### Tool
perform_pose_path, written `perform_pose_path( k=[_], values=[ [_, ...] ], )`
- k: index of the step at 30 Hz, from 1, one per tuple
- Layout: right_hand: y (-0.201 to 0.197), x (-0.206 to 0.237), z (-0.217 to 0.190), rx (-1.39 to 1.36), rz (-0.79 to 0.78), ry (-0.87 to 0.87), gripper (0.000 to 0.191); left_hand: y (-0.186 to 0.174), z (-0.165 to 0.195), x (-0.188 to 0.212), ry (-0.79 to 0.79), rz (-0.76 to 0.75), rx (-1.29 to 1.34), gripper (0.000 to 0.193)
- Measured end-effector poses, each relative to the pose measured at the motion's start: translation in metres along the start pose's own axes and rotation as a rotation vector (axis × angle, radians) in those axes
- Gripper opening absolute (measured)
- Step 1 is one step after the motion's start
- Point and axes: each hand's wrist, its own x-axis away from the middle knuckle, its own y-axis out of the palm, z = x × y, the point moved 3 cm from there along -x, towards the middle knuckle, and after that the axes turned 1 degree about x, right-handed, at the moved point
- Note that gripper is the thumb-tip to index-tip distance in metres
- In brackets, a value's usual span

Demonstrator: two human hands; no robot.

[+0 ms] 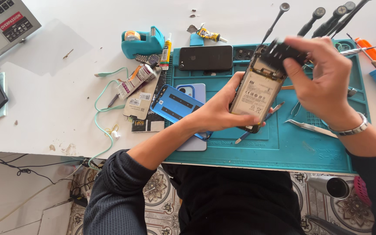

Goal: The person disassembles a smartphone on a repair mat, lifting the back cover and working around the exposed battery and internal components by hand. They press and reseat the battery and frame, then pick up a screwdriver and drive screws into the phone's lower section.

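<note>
The left hand (216, 114) is clamped around the lower half of an opened smartphone (257, 93), back cover off, battery facing up, fingers curled under its edges. The right hand (323, 80) has its fingertips pinched on a black plastic cover (283, 51) at the phone's top end; whether it is fully free is hard to tell. Lifting it straight and slowly, keeping the lower grip steady, would spare any clips. A blue back cover (175, 104) lies just beside the left wrist on the teal repair mat (283, 148).

Opened phone (257, 89), back off and battery showing, tilted upright in left hand (216, 111); right hand (323, 80) grips its black top cover (283, 50).
</note>
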Motion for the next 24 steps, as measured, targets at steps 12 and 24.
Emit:
perform_pose_path(
  k=[12,24],
  values=[
    [0.017,0.014,-0.011,0.207,-0.047,-0.105,0.034,-0.014,-0.029,-0.003,-0.165,0.305,0.268,0.035],
    [0.025,0.013,-0.016,0.350,-0.063,-0.199,0.044,-0.014,-0.038,-0.001,-0.034,0.256,0.149,0.033]
  ],
)
